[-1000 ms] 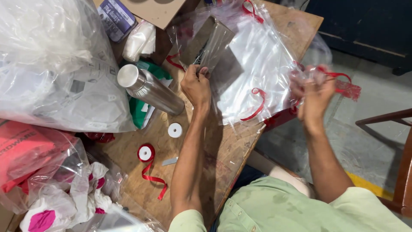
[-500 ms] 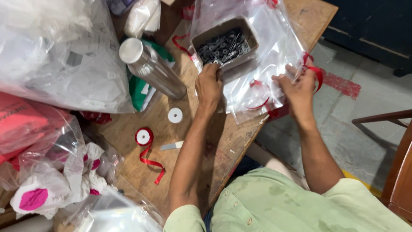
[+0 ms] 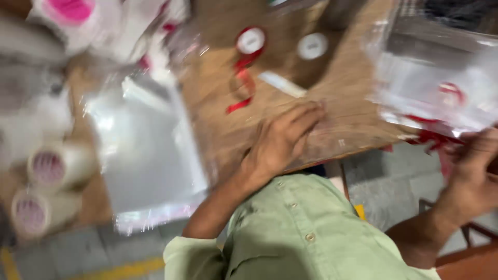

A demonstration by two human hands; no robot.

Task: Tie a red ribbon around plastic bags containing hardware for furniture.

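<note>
The view is blurred by motion. My left hand point(image 3: 282, 139) lies flat on the wooden table point(image 3: 342, 122) near its front edge, fingers spread and holding nothing. My right hand point(image 3: 474, 163) is at the far right, its fingers curled on the lower edge of a stack of clear plastic bags point(image 3: 436, 78) with red ribbon point(image 3: 430, 139) hanging below. A red ribbon spool point(image 3: 250, 40) with a loose tail lies beyond my left hand, next to a white disc point(image 3: 312, 45) and a short white stick point(image 3: 282, 84).
A pile of clear plastic sheets point(image 3: 150, 155) hangs over the table's left front. Two pale rolls with pink cores point(image 3: 46, 168) lie at far left. Pink and white packets point(image 3: 72, 10) sit at top left. Grey floor with a yellow line point(image 3: 124, 267) lies below.
The camera has swung down and left. My left hand has come off the bag with the dark tray and now rests flat on the table. My right hand stays at the bags.
</note>
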